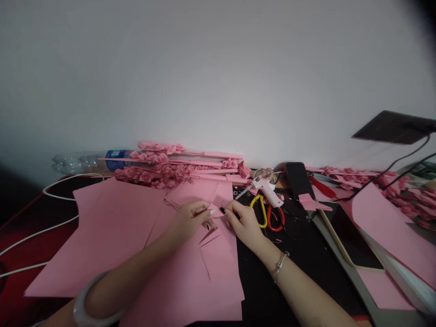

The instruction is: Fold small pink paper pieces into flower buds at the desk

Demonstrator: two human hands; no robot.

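Observation:
Between my two hands is a small folded piece of pink paper. My left hand pinches its left side between thumb and fingers. At its right edge, my right hand has thumb and forefinger closed on the paper. Both hands are just above a stack of pink paper sheets. Small cut or folded pink pieces lie right under my left fingers. To the right of my right hand are scissors with one yellow and one red handle, and a white glue gun.
Several pink paper flower stems lie along the wall, beside a clear plastic bottle. A large pink sheet covers the left. At right are a black phone, a tablet-like device and more paper flowers. A white cable loops at far left.

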